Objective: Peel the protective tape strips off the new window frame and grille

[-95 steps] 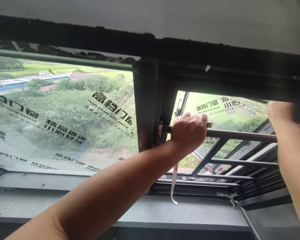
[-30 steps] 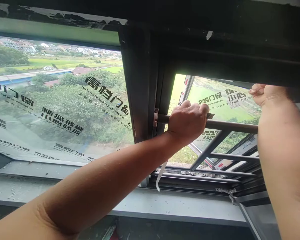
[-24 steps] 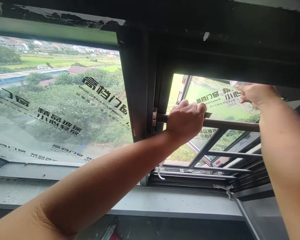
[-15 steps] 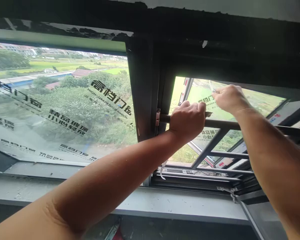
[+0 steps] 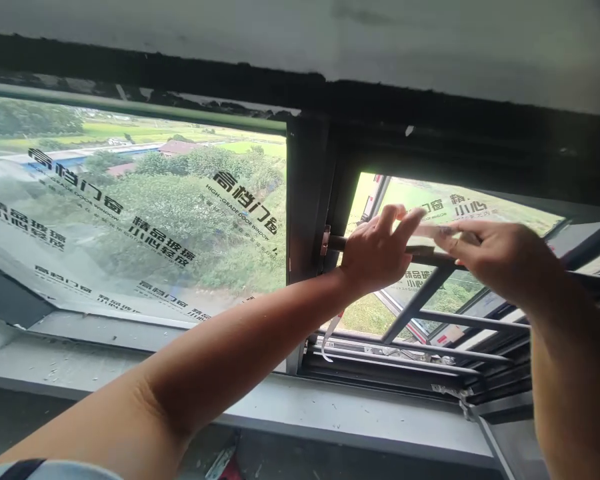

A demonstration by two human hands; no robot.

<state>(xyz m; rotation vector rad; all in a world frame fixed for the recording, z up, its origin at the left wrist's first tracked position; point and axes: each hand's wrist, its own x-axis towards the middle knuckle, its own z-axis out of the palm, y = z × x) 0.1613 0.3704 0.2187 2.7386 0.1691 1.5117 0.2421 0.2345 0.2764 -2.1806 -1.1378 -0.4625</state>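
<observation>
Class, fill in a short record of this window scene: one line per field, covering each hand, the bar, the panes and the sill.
left hand: on the bar, fingers lifted open
right hand: beside the left hand, fingers pinching something small, too blurred to name
bar: dark, horizontal, part of a railing across the open window
left pane: shut, covered in printed film
sill: grey, dusty
strip: white, hanging under the left wrist

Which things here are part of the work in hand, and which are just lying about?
In hand:
left hand on the top rail
right hand at the same rail
guard bars

Lying about:
filmed pane
loose white strip
sill
</observation>
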